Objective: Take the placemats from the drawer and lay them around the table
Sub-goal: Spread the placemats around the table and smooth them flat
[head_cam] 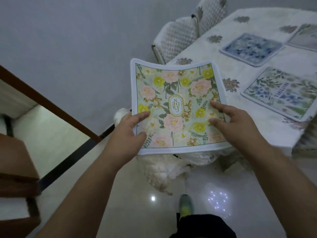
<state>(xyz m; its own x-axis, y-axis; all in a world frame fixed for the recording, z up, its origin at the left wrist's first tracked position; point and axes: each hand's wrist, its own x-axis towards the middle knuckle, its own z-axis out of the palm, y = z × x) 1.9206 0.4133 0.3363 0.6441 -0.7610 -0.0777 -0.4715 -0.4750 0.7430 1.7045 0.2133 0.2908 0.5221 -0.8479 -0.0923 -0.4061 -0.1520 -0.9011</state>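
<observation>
I hold a square floral placemat [176,93] with pink and yellow flowers and the word GARDEN in the air, beside the table's near-left corner. My left hand [130,129] pinches its left edge, thumb on top. My right hand [231,121] grips its right edge, thumb and forefinger on the printed face. On the table [243,69], covered in a white fluffy cloth, lie three placemats: a blue one [252,48], a green and blue one [283,95], and a pale one [305,36] at the frame's right edge.
A chair with a white quilted cover [181,36] stands at the table's far-left side. Another covered chair [171,167] sits below the held mat. Wooden furniture [18,169] is on the left. My foot [185,205] is on the glossy tile floor.
</observation>
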